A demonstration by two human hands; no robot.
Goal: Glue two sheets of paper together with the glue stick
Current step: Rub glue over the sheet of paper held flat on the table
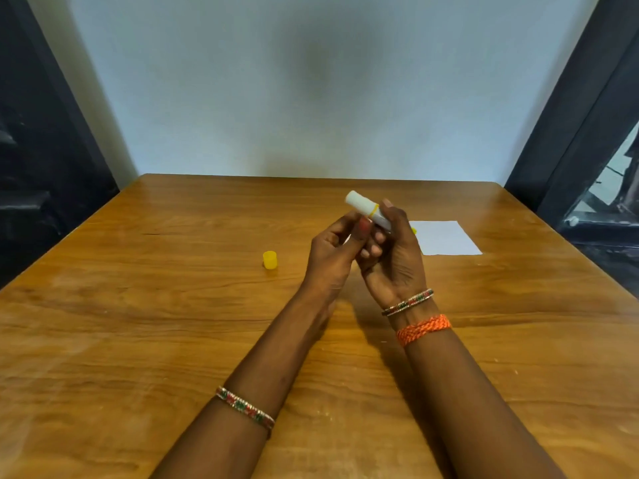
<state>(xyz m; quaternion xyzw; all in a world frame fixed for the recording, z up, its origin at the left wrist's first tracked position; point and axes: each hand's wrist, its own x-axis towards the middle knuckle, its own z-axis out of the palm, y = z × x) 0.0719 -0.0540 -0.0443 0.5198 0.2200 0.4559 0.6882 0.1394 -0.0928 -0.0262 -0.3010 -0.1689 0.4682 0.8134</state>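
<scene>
My right hand (394,257) holds an uncapped white glue stick (367,209) above the table, its white tip pointing up and to the left. A thin yellow ring circles the tube. My left hand (332,261) is raised right beside it, fingers curled toward the lower end of the tube and touching my right fingers. The stick's yellow cap (270,260) stands by itself on the wood, left of my hands. White paper (446,237) lies flat behind my right hand, partly hidden by it; I cannot tell whether it is one sheet or two.
The wooden table (173,323) runs back to a pale wall (311,98). Dark frames (581,126) stand at both sides beyond the table's edges. Bangles and an orange thread band are on my wrists.
</scene>
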